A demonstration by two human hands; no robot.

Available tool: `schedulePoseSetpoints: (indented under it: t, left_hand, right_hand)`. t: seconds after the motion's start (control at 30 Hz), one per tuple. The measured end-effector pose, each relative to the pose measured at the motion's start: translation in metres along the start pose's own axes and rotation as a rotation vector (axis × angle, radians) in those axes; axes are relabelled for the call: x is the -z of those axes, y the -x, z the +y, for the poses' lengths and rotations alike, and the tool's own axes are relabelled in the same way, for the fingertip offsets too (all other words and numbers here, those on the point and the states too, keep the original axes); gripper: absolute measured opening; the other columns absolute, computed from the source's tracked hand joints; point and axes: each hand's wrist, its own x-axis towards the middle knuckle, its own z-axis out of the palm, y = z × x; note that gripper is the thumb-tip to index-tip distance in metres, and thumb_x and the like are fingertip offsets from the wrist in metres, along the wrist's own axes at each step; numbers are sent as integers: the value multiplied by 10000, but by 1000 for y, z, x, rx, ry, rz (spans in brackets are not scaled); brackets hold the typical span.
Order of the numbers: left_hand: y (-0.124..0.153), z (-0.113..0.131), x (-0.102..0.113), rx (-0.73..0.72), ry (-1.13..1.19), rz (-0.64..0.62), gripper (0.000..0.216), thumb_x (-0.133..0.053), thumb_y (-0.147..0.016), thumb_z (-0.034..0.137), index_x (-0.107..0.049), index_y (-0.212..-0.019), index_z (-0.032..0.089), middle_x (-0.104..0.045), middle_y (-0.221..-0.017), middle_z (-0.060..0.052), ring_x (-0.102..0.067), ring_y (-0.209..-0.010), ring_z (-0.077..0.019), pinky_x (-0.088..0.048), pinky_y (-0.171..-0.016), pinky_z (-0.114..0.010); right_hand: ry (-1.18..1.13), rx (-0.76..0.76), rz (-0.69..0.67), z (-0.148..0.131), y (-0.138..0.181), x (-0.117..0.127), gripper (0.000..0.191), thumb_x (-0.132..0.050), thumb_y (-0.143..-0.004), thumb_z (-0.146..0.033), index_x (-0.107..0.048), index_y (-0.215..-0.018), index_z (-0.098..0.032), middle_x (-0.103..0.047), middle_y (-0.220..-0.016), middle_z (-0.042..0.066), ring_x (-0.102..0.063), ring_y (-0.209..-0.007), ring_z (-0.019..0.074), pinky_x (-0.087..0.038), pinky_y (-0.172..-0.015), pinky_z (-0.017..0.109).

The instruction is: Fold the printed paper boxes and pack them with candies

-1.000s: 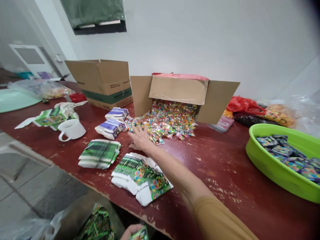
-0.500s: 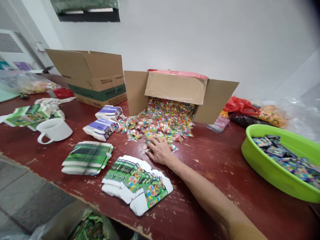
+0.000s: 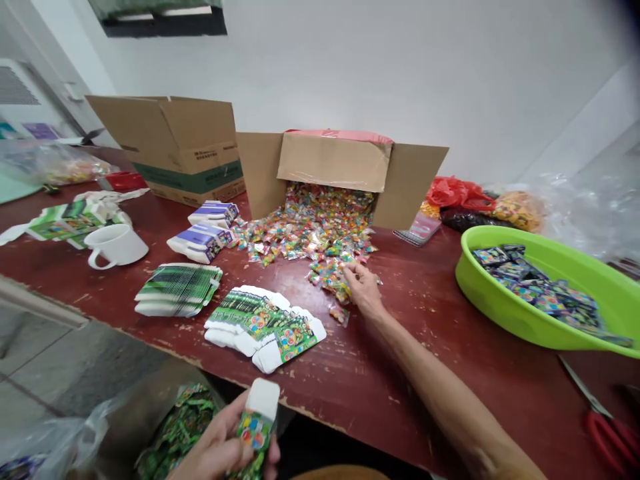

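My left hand [image 3: 220,443] is closed around a small green carton [image 3: 255,430] with its white end flap raised, below the table's front edge. My right hand [image 3: 364,288] reaches over the table, fingers curled onto small clear packets of colourful candy [image 3: 333,275] at the near side of a large heap. The heap [image 3: 310,233] spills from a cardboard box [image 3: 335,160] lying open toward me. Flattened green cartons lie in a fanned row [image 3: 270,327], with a neat stack [image 3: 179,288] to their left.
A white mug [image 3: 117,245] and purple-and-white cartons [image 3: 200,241] stand left. Behind them is another cardboard box [image 3: 190,147]. To the right are a lime-green basin [image 3: 505,320] of dark packets and red-handled scissors [image 3: 607,433]. Green packets [image 3: 177,427] fill a bag below the table.
My left hand has come into view holding the carton. My right hand has moved right, and some candy packets now lie apart from the heap, nearer to me.
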Motion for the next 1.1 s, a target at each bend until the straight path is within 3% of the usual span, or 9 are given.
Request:
schedulePoseSetpoints:
  t: [0.13,0.27,0.47,0.57,0.7,0.8,0.87,0.97,1.1]
  left_hand:
    - [-23,18,-38,-111,-29,15,367,-664,-718,261,-588,-1067,174,-733,-917,-93,-702,-728,-215,-485,-673,-301]
    - [-38,26,-72,-177,-44,-14,455,-637,-720,195,-546,-1166,184,-701,-934,-52,-682,-666,-169,-513,-664,-292]
    - [-39,28,-94,-252,22,-46,601,-587,-671,114,-523,-1259,223,-635,-832,16,-608,-600,-120,-549,-609,-276]
    - [-36,26,-93,-236,19,-58,608,-578,-650,114,-536,-1250,201,-666,-833,-5,-590,-537,-110,-501,-532,-237]
    - [-34,23,-93,-223,105,5,598,-595,-678,185,-519,-1271,192,-682,-749,-13,-591,-494,-131,-470,-487,-235]
    - [-33,23,-95,-229,156,87,551,-611,-735,295,-521,-1265,174,-681,-724,-25,-602,-515,-158,-494,-494,-265]
    - [-33,24,-96,-237,140,146,548,-631,-731,298,-531,-1254,167,-675,-727,-25,-607,-570,-167,-510,-510,-270]
    - [-35,23,-95,-278,50,142,508,-643,-724,236,-570,-1222,171,-655,-741,-13,-597,-647,-162,-504,-536,-242]
    - [-35,21,-92,-357,-41,85,470,-622,-755,170,-597,-1222,210,-621,-768,16,-544,-631,-112,-473,-567,-201]
  right_hand:
    - [-192,-126,-5,-34,21,10,372,-501,-897,-464,-618,-1048,-146,-632,-784,21,-577,-652,149,-477,-605,275]
    - [-565,-237,-158,-78,66,11,480,-636,-845,-432,-540,-1259,-208,-607,-776,-16,-573,-664,128,-490,-588,237]
    - [-459,-161,-255,-87,121,8,149,-647,-858,-335,-674,-931,-208,-652,-873,11,-594,-795,149,-480,-761,277]
    - [-485,-183,-268,-77,130,4,116,-649,-852,-326,-670,-860,-212,-628,-872,9,-586,-787,151,-477,-765,288]
    - [-536,-199,-349,-73,129,9,156,-653,-849,-357,-684,-796,-214,-617,-1096,50,-597,-988,200,-479,-878,340]
    - [-416,-128,-433,-75,125,21,219,-572,-915,-376,-719,-853,-226,-603,-1167,56,-557,-1130,212,-413,-1002,365]
    - [-330,-61,-414,-79,121,26,223,-569,-923,-391,-705,-1023,-246,-591,-1181,59,-573,-1067,196,-442,-951,353]
    - [-224,104,-375,-89,113,27,419,-654,-877,-364,-587,-1283,-285,-570,-1223,69,-576,-983,183,-473,-867,341]
    - [-63,341,-383,-101,104,23,124,-689,-855,-295,-726,-960,-241,-665,-943,51,-585,-921,198,-444,-862,362]
